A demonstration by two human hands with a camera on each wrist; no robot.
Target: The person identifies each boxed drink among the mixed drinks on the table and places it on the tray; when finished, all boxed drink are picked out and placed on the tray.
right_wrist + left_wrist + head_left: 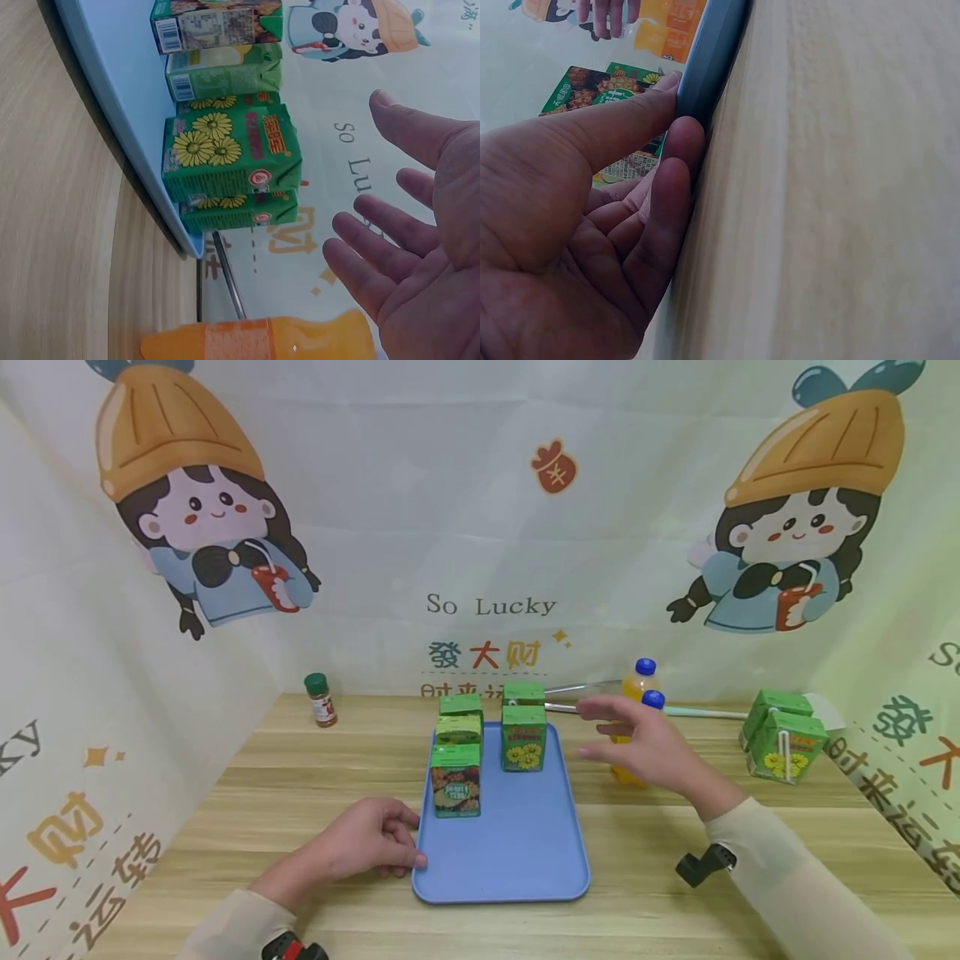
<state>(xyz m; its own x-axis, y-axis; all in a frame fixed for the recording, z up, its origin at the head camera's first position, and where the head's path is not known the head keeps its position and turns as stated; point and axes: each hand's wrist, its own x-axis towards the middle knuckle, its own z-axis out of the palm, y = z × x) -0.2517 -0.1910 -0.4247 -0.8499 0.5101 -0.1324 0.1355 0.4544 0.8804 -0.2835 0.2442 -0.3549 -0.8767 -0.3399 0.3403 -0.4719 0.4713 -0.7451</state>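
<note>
A blue tray (510, 852) lies on the wooden table, bearing several drink cartons. My left hand (371, 837) pinches the tray's left edge between thumb and fingers, as the left wrist view also shows at the tray's rim (705, 67). On the tray's left side stand a brown-and-green carton (456, 789) and others behind it; at its far right stands a green flower carton (523, 745) with another behind. My right hand (647, 745) is in the air right of the tray, fingers apart and holding nothing, in front of orange bottles (643, 678). In the right wrist view its palm (427, 255) is empty.
Two green cartons (787, 750) stand at the far right of the table. A spice jar (322, 703) with a green lid stands at the back left. Long thin rods (705, 712) lie along the back edge, before a printed cloth (375, 527).
</note>
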